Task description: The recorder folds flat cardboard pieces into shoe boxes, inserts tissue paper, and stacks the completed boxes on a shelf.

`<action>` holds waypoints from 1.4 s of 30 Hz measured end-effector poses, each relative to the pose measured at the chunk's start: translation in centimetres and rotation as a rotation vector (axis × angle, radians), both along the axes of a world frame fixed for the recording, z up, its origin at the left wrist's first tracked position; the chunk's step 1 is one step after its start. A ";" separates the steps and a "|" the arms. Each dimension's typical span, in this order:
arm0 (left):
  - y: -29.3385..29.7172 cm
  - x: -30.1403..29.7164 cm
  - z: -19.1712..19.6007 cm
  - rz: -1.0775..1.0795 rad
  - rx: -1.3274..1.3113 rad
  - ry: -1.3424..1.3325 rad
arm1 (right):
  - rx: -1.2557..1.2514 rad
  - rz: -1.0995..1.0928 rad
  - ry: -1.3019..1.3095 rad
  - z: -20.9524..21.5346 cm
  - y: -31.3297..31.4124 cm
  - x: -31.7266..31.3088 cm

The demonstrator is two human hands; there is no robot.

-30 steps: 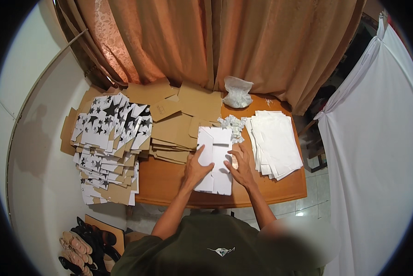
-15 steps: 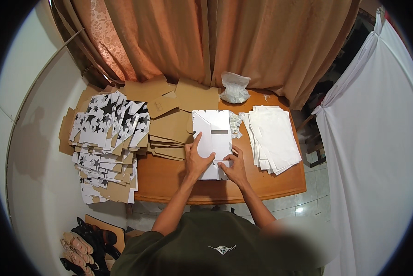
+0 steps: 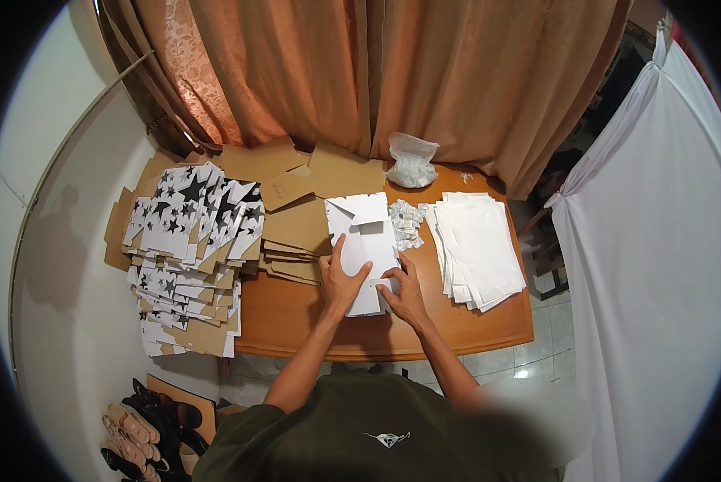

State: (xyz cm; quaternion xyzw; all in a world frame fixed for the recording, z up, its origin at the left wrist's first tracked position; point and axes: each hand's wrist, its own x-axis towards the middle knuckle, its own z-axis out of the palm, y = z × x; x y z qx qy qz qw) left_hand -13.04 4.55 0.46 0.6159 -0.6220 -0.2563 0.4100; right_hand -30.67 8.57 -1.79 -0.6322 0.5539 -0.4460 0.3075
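A flat-folded white paperboard box lies over the near middle of the table, with bits of black star print along its edges. At its far end, a flap stands partly raised. My left hand grips the left edge, its thumb lying across the white face. At the lower right edge, my right hand pinches a small white flap between thumb and fingers. Just right of the box sits a pile of small silvery-white packets.
Star-printed card pieces are heaped on the left of the wooden table. Brown cardboard sheets lie behind my left hand. White sheets are stacked at the right, and a clear plastic bag stands at the back.
The box has shifted slightly left and turned a little, uncovering more of the small packets. Its far flap now sits at a different angle. Both hands keep their grip.
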 end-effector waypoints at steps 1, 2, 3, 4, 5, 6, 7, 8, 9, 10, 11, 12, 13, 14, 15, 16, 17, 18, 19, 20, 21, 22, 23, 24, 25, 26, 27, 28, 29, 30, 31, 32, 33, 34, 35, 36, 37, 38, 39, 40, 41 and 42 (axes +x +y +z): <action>0.1 0.0 0.1 -0.003 0.008 -0.014 | -0.036 -0.011 0.047 0.1 0.0 0.2; 0.2 -0.1 0.2 -0.002 0.007 -0.014 | -0.037 -0.009 0.047 0.2 0.0 0.2; 0.3 -0.2 0.3 -0.004 0.010 -0.014 | -0.027 -0.019 0.058 0.3 0.0 0.2; 0.5 -0.3 0.4 -0.006 0.013 -0.013 | -0.016 -0.029 0.069 0.6 0.1 0.2; 0.6 -0.3 0.6 -0.005 0.013 -0.013 | -0.016 -0.028 0.069 0.6 0.1 0.1; 0.8 -0.3 0.8 -0.001 0.027 -0.027 | -0.030 -0.035 0.085 0.7 0.1 0.1; 0.7 -0.3 0.9 0.004 0.038 -0.042 | -0.046 -0.041 0.100 0.9 0.0 0.1; 0.6 0.0 0.6 0.005 0.037 -0.042 | -0.048 -0.040 0.100 1.2 -0.1 0.1; 0.4 0.3 0.2 -0.008 0.025 -0.052 | -0.013 -0.029 0.048 1.4 -0.1 -0.2; 0.3 0.5 0.1 -0.023 0.014 -0.060 | 0.022 -0.019 -0.002 1.6 -0.3 -0.5; 0.2 0.6 0.1 -0.024 0.013 -0.060 | 0.021 -0.021 -0.001 1.8 -0.7 -0.8; 0.0 0.6 0.0 -0.028 0.013 -0.087 | 0.019 -0.048 0.055 2.0 -1.3 -1.1; 0.1 0.6 0.0 -0.033 0.016 -0.115 | 0.020 -0.075 0.110 2.1 -1.7 -1.5; 0.3 0.5 0.3 -0.037 0.019 -0.115 | -0.064 -0.080 0.185 2.5 -2.3 -1.9; 0.2 0.5 0.6 -0.058 0.035 -0.113 | -0.061 -0.084 0.185 2.9 -2.8 -2.3; 0.2 0.5 0.9 -0.074 0.049 -0.110 | -0.143 -0.088 0.219 4.1 -3.4 -2.5; 0.2 0.4 0.9 -0.074 0.049 -0.110 | -0.225 -0.092 0.254 5.2 -4.0 -2.6; 0.2 0.4 1.0 -0.090 0.056 -0.114 | -0.234 -0.082 0.273 6.2 -4.5 -2.5; 0.3 0.2 1.0 -0.110 0.061 -0.117 | -0.235 -0.086 0.274 6.4 -5.2 -2.5; 0.4 0.0 0.9 -0.113 0.058 -0.117 | -0.204 -0.066 0.284 6.6 -5.8 -2.5; 0.5 -0.3 0.8 -0.115 0.060 -0.142 | -0.174 -0.046 0.294 6.7 -6.1 -2.3; 0.6 -0.4 0.7 -0.114 0.060 -0.166 | -0.143 -0.070 0.269 7.0 -6.1 -1.9; 0.5 -0.5 0.7 -0.114 0.056 -0.165 | -0.147 -0.070 0.270 6.8 -6.3 -1.9; 0.5 -0.5 0.6 -0.102 0.049 -0.159 | -0.154 -0.070 0.287 6.1 -6.6 -1.9; 0.5 -0.6 0.7 -0.090 0.044 -0.154 | -0.161 -0.070 0.303 5.5 -6.9 -1.9; 0.6 -0.7 0.7 -0.091 0.041 -0.153 | -0.175 -0.088 0.323 5.0 -7.4 -1.9; 0.6 -0.9 0.8 -0.100 0.044 -0.151 | -0.178 -0.089 0.323 4.5 -7.5 -2.4; 0.6 -0.6 0.7 -0.096 0.051 -0.151 | -0.263 -0.104 0.508 4.9 -7.5 -2.2; 0.6 -0.3 0.5 -0.086 0.052 -0.151 | -0.349 -0.121 0.693 6.1 -7.2 -1.8; 0.7 0.1 0.3 -0.078 0.058 -0.156 | -0.365 -0.083 0.756 7.1 -6.8 -1.2; 0.6 -0.2 0.4 -0.088 0.059 -0.160 | -0.367 -0.092 0.760 6.8 -7.2 -1.7; 0.7 -0.4 0.7 -0.098 0.057 -0.161 | -0.369 -0.020 0.792 6.0 -7.8 -2.4; 0.7 -0.7 1.0 -0.099 0.060 -0.160 | -0.370 0.052 0.823 5.2 -8.4 -3.0; 0.7 -0.6 1.2 -0.090 0.065 -0.156 | -0.327 0.081 0.750 5.1 -8.8 -3.0; 0.6 -0.5 1.1 -0.089 0.065 -0.157 | -0.327 0.082 0.750 4.9 -9.0 -3.1; 0.6 -0.3 1.0 -0.091 0.087 -0.153 | -0.304 0.114 0.704 4.8 -9.1 -3.3; 0.5 -0.3 0.9 -0.092 0.108 -0.147 | -0.282 0.146 0.659 4.6 -9.3 -3.6; 0.5 -0.2 0.9 -0.091 0.108 -0.147 | -0.282 0.147 0.660 4.4 -9.6 -3.9; 0.5 -0.2 0.8 -0.097 0.097 -0.148 | -0.307 0.160 0.621 4.2 -9.9 -4.1; 0.5 -0.1 0.8 -0.103 0.086 -0.150 | -0.331 0.173 0.582 4.0 -10.2 -4.3; 0.4 -0.2 0.8 -0.104 0.087 -0.150 | -0.330 0.173 0.582 3.8 -10.4 -4.4; 0.3 -0.3 0.8 -0.107 0.073 -0.146 | -0.317 0.172 0.572 3.7 -10.6 -4.6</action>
